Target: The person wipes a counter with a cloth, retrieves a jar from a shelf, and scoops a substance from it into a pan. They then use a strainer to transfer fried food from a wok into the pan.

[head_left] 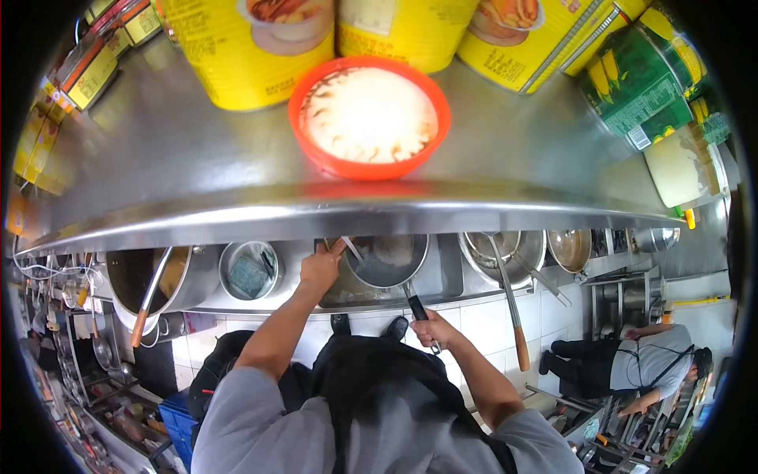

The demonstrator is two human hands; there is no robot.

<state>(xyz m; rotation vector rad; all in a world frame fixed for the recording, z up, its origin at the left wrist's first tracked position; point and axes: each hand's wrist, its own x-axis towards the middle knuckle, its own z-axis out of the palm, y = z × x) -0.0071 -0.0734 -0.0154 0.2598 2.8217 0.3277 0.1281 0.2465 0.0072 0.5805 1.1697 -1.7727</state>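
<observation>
My right hand (436, 330) is wrapped round the black handle of a dark frying pan (379, 281), which sits over a rectangular metal well in the counter. My left hand (321, 268) is closed at the pan's left rim. From its fingers a thin pale utensil (352, 248) slants down into the pan; its working end is too small to make out. Some pale, cloudy matter shows on the pan's floor, partly cut off by the shelf above.
A steel shelf (237, 158) overhangs the counter, bearing an orange-red bowl (300, 126), yellow cans (245, 79) and green cans (632, 87). Left stand a large pot (189, 276) and a smaller pot (226, 280); right, a strainer with a wooden handle (519, 347). Another person (632, 363) works at far right.
</observation>
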